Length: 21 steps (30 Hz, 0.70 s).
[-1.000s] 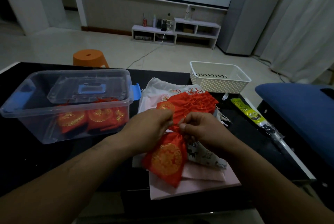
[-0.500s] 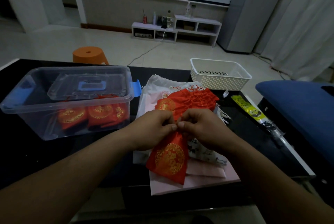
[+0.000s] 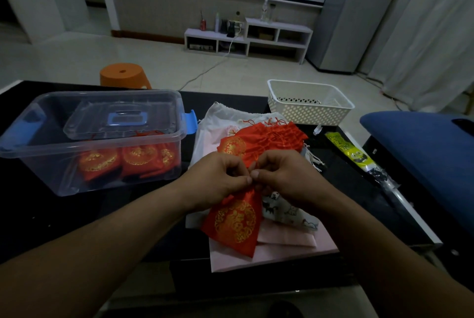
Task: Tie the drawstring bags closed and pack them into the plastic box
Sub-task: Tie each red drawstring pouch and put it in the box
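Note:
A red drawstring bag (image 3: 234,223) with a gold round emblem hangs over the pink and white cloth bags at the table's front. My left hand (image 3: 218,179) and my right hand (image 3: 284,176) meet at its gathered neck, each pinching the drawstring there; the cord itself is hidden by my fingers. Behind my hands lies a pile of more red bags (image 3: 264,142). The clear plastic box (image 3: 51,164) stands to the left with several red bags (image 3: 128,161) inside and its lid (image 3: 120,119) resting tilted in it.
A white perforated basket (image 3: 310,102) stands at the back right of the black table (image 3: 51,215). A yellow-green packet (image 3: 351,153) lies along the right edge. A blue seat (image 3: 423,148) is at the right, an orange stool (image 3: 123,75) beyond the table.
My hands have drawn close together at the bag's neck, fingertips now touching. The bag hangs a little lower and straighter than a second ago.

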Tool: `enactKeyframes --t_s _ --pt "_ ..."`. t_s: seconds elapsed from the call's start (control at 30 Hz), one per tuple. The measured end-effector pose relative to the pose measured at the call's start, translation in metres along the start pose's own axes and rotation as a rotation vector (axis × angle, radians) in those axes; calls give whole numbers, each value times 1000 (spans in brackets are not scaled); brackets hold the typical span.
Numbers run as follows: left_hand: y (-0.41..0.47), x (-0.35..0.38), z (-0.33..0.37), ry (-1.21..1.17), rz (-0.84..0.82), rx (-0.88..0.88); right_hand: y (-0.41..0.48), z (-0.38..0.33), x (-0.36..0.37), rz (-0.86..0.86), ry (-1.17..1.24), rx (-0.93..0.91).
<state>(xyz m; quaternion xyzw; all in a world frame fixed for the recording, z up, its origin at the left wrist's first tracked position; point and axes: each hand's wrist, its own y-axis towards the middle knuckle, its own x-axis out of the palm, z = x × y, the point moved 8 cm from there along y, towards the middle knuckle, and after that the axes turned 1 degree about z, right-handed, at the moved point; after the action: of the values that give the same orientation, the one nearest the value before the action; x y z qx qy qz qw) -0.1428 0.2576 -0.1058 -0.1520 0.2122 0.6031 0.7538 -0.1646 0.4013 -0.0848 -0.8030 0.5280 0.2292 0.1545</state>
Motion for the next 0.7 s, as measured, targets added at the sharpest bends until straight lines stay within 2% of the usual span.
enactKeyframes --t_s 0.2,0.53,0.7 --pt "-1 2 -1 8 91 48 1 2 -1 7 32 3" --pt "-2 -2 2 60 124 207 1 2 -3 -66 69 -45" --pt "-4 0 -1 56 128 200 2 -2 1 -31 -42 -125"
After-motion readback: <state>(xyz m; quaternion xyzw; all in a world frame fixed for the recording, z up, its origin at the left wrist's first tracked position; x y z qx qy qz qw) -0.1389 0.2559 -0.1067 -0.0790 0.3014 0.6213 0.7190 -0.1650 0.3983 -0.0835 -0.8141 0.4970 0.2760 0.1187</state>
